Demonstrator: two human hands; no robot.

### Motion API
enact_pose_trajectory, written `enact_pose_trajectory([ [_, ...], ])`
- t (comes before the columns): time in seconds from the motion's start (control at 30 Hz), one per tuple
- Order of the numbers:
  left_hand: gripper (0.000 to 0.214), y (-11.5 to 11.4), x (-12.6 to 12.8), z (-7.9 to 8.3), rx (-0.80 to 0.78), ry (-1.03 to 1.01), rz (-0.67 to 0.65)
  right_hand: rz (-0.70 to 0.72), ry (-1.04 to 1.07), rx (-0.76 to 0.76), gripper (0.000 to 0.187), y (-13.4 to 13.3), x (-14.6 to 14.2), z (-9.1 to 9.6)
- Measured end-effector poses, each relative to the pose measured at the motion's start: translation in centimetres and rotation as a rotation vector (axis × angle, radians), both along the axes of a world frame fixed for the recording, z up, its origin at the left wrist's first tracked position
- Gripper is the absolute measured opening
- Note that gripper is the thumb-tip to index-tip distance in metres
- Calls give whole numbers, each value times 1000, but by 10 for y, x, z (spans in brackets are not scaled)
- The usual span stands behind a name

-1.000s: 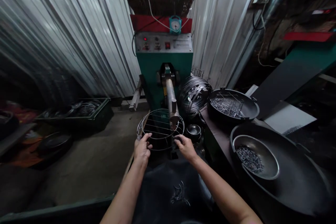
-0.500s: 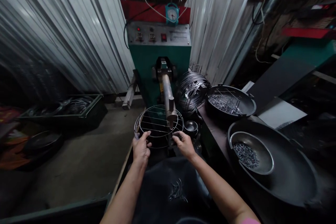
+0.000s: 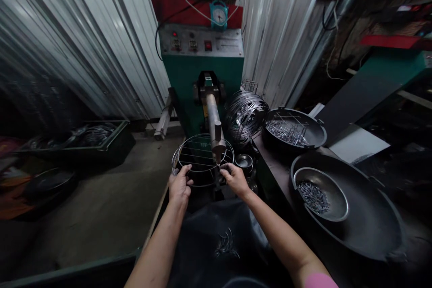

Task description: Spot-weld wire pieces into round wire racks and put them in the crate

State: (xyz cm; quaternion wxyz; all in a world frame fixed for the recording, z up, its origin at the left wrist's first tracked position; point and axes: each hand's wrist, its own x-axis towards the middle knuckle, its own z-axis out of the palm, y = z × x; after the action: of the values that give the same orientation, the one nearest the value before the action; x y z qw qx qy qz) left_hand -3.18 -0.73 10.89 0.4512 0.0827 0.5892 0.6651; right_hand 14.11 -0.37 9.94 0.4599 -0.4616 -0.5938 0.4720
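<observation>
Grip is shifting: w/ left hand point(image 3: 178, 185) & right hand point(image 3: 235, 179) we're pinching wire rack point(image 3: 197, 155) rim, now nearer welder tip point(image 3: 218, 148).

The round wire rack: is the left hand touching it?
Touching. Head view: the left hand grips the near rim of the round wire rack.

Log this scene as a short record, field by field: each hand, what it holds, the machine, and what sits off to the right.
left hand: grips the near rim of the rack
right hand: grips the same rim, further right
rack: round wire grid, under the arm
machine: green, behind the rack
right side: coil, pan of wire pieces, bowl of small metal bits
</observation>
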Motion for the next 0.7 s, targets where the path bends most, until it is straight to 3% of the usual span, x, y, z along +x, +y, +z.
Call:
enact_pose_trajectory([
  [0.2, 45, 1, 3, 1, -1, 18, 13, -4, 13, -13, 13, 3, -3, 0],
  [0.37, 41, -6, -4, 7, -106, -27, -29, -67, 214, -130, 24, -10, 9, -6],
  [0.47, 36, -3, -28, 13, -214, -102, -177, -150, 250, -218, 27, -34, 40, -28],
  [0.6, 25, 22, -61, 22, -310, 14, -361, -96, 4, -431, 22, -74, 86, -71],
  [0.7, 17, 39, -69, 25, -325, 40, -529, -79, -192, -349, 28, -97, 103, -93],
])
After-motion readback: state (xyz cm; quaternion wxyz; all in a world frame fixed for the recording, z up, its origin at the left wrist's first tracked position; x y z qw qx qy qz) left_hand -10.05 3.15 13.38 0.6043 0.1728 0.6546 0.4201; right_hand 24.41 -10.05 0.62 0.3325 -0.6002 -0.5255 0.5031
